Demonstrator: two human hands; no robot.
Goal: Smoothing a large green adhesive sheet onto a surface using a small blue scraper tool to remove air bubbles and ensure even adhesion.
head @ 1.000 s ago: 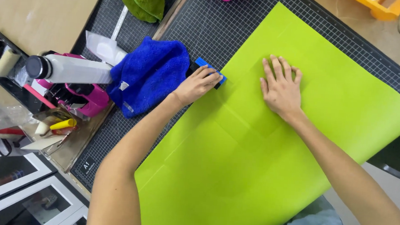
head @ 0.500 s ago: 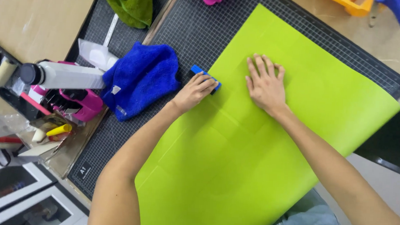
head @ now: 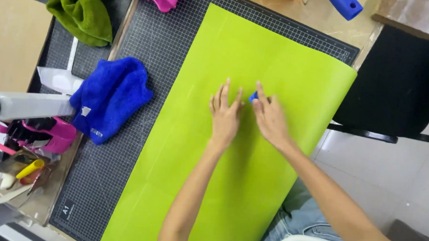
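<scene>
Near the table's front edge, the lime-green sheet (head: pixel 250 186) lies flat on the black gridded cutting mat (head: pixel 145 48), its right side overhanging the table. At the sheet's middle both hands have come together: the left hand (head: pixel 224 117), which held the small blue scraper (head: pixel 253 96) half a second ago at the sheet's left edge, now lies flat with its grip released, while the right hand (head: pixel 271 119) presses the scraper under its fingertips. The tool has changed hands. Farther left rests a blue towel (head: pixel 110 98); a green towel (head: pixel 80 13) sits by the far-left corner.
</scene>
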